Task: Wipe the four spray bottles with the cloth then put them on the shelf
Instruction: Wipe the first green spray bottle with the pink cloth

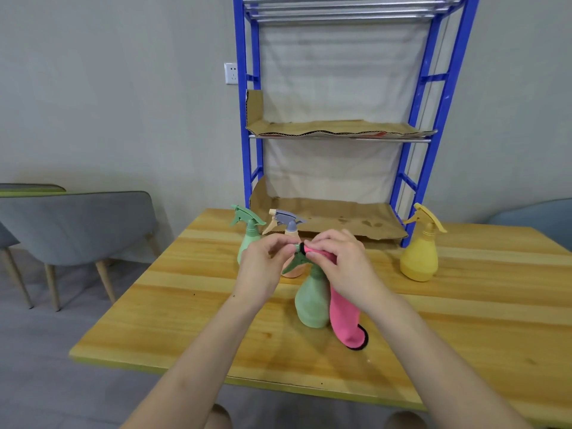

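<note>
Evidently the left hand (263, 264) is pinching the spray head (294, 264) of the sage-green plastic spray bottle (311, 305), steadying it upright on the wooden counter (185, 320), while the right hand (340, 261) is gripping the pink microfibre cloth (345, 320) and wiping that head.

A wooden table (464, 305) with a yellow-green edge stands on a grey floor (46, 351). A grey upholstered chair (77, 224) (pale wooden legs) sits at its left. A white wall socket (231, 73) is mounted above. Two brown cardboard sheets (334, 126) lie one above the other, the lower stained.
</note>
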Action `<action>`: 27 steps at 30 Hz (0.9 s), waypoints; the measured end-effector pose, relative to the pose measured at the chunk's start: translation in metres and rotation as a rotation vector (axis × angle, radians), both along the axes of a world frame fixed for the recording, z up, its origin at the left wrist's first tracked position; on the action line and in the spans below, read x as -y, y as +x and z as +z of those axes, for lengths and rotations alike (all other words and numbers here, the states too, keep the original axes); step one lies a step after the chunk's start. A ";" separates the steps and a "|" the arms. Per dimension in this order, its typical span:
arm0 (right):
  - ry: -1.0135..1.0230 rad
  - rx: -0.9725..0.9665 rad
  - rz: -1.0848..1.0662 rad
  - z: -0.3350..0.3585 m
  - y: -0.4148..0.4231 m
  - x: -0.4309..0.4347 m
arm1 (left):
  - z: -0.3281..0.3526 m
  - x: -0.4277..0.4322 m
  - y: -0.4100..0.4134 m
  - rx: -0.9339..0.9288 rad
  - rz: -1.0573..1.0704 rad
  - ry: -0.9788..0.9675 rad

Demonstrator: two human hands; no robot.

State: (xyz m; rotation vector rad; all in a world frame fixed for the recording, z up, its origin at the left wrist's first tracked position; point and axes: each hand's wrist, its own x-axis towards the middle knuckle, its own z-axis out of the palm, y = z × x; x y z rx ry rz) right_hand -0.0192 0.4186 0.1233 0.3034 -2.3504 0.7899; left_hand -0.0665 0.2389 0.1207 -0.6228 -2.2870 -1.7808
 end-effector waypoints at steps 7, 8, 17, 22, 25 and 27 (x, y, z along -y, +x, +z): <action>0.014 0.027 -0.068 -0.014 0.013 -0.027 | 0.000 -0.002 0.000 -0.011 0.039 -0.096; 0.017 0.036 -0.078 -0.015 0.016 -0.030 | 0.000 -0.002 0.000 -0.007 0.036 -0.096; 0.069 0.036 -0.033 0.003 0.009 -0.016 | -0.003 -0.003 0.001 -0.005 0.007 -0.044; 0.111 0.011 -0.008 0.007 -0.001 0.001 | -0.005 -0.002 0.000 -0.027 0.021 -0.071; 0.115 -0.031 -0.013 0.000 0.000 -0.002 | -0.007 0.000 -0.002 -0.042 0.044 -0.085; 0.092 -0.040 -0.016 -0.004 0.001 -0.005 | -0.009 0.000 -0.002 -0.054 0.050 -0.100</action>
